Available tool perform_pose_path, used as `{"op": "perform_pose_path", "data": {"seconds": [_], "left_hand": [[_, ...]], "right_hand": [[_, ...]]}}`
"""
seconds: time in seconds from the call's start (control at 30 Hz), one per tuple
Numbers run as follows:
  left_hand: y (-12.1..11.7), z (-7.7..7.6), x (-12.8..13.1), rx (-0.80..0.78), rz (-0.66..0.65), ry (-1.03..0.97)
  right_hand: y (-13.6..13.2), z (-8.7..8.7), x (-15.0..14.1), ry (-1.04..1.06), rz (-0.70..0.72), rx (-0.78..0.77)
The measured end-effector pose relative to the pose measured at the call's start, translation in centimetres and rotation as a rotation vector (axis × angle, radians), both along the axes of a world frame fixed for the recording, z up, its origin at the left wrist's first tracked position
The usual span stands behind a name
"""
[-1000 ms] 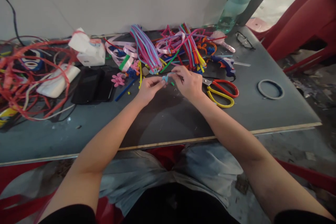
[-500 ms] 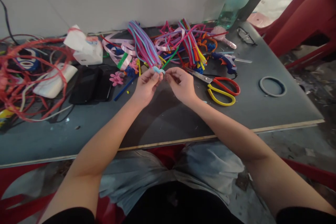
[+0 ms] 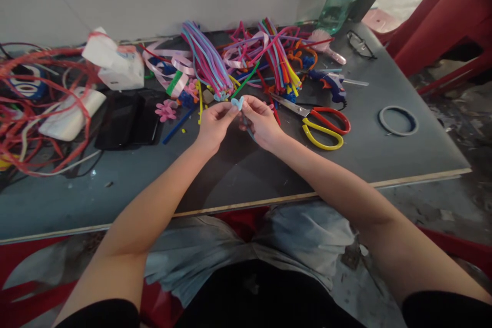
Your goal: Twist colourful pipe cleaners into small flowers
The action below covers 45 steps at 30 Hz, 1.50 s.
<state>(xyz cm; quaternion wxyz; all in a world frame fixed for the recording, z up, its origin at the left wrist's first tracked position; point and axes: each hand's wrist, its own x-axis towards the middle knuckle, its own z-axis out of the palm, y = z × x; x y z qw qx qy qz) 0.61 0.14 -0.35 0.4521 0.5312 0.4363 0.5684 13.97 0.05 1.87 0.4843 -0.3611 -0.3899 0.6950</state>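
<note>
A light-blue pipe cleaner [image 3: 239, 103], bent into a small looped shape, sits between two bare hands above a dark work table [image 3: 423, 156]. The left hand [image 3: 214, 125] pinches it between thumb and forefinger; the right hand [image 3: 262, 120], fingers curled closed, grips it from the other side, a tail of blue hanging below. Just beyond the fingertips lie a pink-and-blue bundle of pipe cleaners [image 3: 207, 59] and a multicolored bundle [image 3: 282, 64]. Near the right hand rest scissors [image 3: 303, 111] with one red and one yellow handle, and a blue glue gun [image 3: 332, 84]; a gray ring [image 3: 403, 133] lies farther right. To the left are a pink flower [image 3: 166, 110], black phones [image 3: 119, 118] and a tissue box [image 3: 125, 69], its blue marking too small to read. Amid red strands [image 3: 46, 56], a blue roll [image 3: 28, 83] bears bold white characters, partly covered and not surely legible. A green bottle [image 3: 344, 0] stands behind, its label unreadable.
</note>
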Motion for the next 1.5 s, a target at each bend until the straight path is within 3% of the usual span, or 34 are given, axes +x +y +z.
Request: {"op": "perform_pose_path", "data": {"seconds": [0.1,0.27,0.47,0.6,0.8,0.93,1.1,1.33,1.43,1.5], "left_hand": [[-0.2,0.0,0.1,0.029,0.04,0.016],[-0.3,-0.1,0.1,0.067,0.163,0.073],[-0.2,-0.6,0.0,0.082,0.185,0.031],[-0.1,-0.7,-0.1,0.1,0.172,-0.002],[-0.2,-1.0,0.0,0.098,0.173,-0.03],[-0.2,-1.7,0.2,0.077,0.191,-0.04],[0.0,-2.1,0.3,0.037,0.138,-0.165],[-0.1,-1.1,0.1,-0.009,0.055,-0.333],[-0.3,-0.8,0.4,-0.031,0.042,-0.342],[-0.5,-0.5,0.7,-0.054,0.024,-0.333]], "right_hand": [[-0.1,0.0,0.1,-0.006,-0.001,0.017],[-0.3,0.0,0.3,-0.195,-0.077,0.149],[-0.4,0.0,0.2,-0.29,-0.146,0.274],[-0.3,0.2,0.2,-0.262,-0.162,0.276],[-0.1,-0.5,0.3,-0.199,-0.062,0.234],[-0.1,-1.0,0.1,-0.232,-0.09,0.244],[0.1,-1.3,0.8,-0.406,-0.138,0.508],[0.4,-1.5,1.7,-0.675,-0.235,0.856],[0.3,-1.3,1.8,-0.695,-0.265,0.889],[0.3,-1.0,1.9,-0.669,-0.27,0.832]]}}
